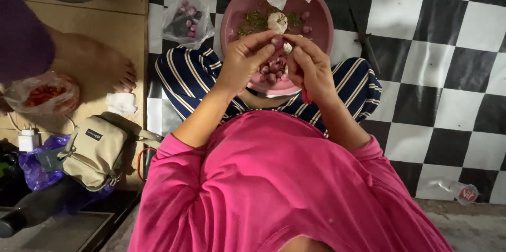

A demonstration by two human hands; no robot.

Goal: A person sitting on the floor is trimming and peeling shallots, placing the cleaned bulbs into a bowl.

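A person seated on a checkered floor peeled a small shallot [278,41] above a pink basin [316,17], which rested between the knees. The left hand [243,60] pinched the purple bulb between thumb and fingertips, fingers curled narrow around it. The right hand [310,65] closed on a pale strip of skin [288,47] at the bulb's side, and seemingly on a red-handled tool, partly hidden. Peeling looked midway; stripping the remaining skin would call for a firm pull away from the bulb. A garlic head [277,21] and peeled shallots [272,70] lay in the basin.
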